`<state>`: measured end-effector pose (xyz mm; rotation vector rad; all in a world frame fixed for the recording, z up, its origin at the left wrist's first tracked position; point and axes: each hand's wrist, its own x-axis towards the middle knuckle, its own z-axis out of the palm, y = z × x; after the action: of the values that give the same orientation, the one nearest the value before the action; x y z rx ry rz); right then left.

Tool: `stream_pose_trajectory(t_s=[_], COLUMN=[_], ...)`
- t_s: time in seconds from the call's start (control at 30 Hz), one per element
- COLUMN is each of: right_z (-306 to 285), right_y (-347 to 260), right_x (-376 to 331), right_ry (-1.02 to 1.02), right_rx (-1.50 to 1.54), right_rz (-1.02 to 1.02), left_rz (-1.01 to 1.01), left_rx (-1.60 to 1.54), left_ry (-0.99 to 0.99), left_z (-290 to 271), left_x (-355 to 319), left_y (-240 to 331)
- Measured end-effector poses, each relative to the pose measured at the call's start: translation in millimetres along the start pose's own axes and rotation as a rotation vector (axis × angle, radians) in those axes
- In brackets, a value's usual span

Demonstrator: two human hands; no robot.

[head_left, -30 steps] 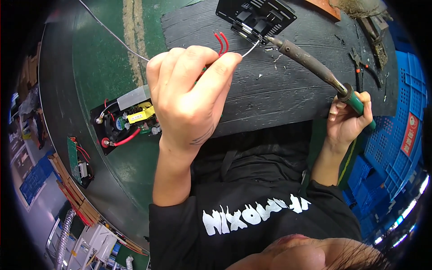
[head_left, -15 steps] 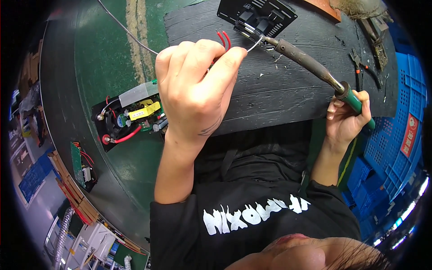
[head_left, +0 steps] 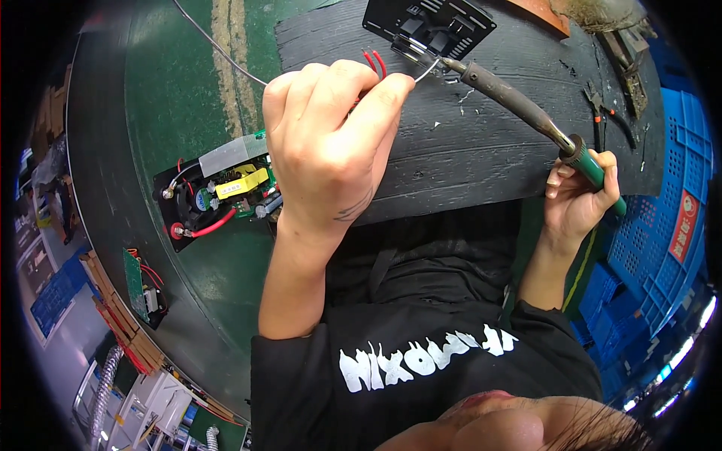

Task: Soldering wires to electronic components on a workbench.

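Note:
My left hand [head_left: 331, 143] is closed in a pinch on a thin solder wire [head_left: 218, 49], whose free end pokes out past the thumb toward a black panel [head_left: 451, 46] with sockets and slots. In my right hand [head_left: 580, 192] is a soldering iron [head_left: 519, 105] with a green handle; its tip meets the solder end at the panel's near edge. Two red wires [head_left: 379, 63] with bare ends rise just behind my left fingers. Left of that wrist lies a circuit board assembly [head_left: 237, 184] with a fan and a yellow transformer, partly covered by the hand.
A black wooden board [head_left: 466, 165] lies on the green table [head_left: 188, 90]. Orange-handled cutters [head_left: 599, 113] rest at its right, near a blue crate [head_left: 662, 218]. At the table's left edge sits a small green circuit board [head_left: 135, 282] with red wires.
My left hand has shifted very slightly to the right, and the trailing solder wire has moved with it. The iron stays nearly in place, its tip still at the panel's edge.

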<state>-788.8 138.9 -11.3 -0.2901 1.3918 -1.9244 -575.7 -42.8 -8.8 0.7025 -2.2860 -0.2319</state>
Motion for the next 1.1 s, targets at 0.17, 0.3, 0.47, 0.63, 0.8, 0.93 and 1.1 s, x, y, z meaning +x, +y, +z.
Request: stream_pose_trajectory(t_s=[0.17,0.3,0.47,0.63,0.8,0.93,1.1], right_z=[-1.1,-3.6,-7.5,-56.7,-101.9,-106.4,-97.6], right_y=[-0.4,-3.1,4.4,9.4,32.9,67.5,59.1], right_x=[0.7,5.0,13.2,55.2,105.1,78.8,82.2], right_ry=[-0.002,0.004,0.063,-0.007,-0.113,-0.124,-0.136], right_rx=[0.001,0.023,0.058,0.076,0.151,0.221,0.237], right_rz=[0.0,0.019,0.087,0.137,0.124,0.102,0.051], left_rz=[-0.016,0.002,-0.136,-0.121,-0.271,-0.69,-1.444], left_rx=[-0.013,-0.005,0.27,0.778,0.79,1.084,0.936], left_ry=[-0.053,-0.036,-0.11,-0.194,0.179,-0.138,-1.024], left_z=[-9.0,-21.9,-75.6,-95.8,-124.3,-231.2,-334.1], left_x=[1.0,0.6,2.2,-3.8,-55.9,-163.9,-257.7], left_y=[0.8,-5.7,-13.2,-64.4,-120.6,-154.5,-196.0])
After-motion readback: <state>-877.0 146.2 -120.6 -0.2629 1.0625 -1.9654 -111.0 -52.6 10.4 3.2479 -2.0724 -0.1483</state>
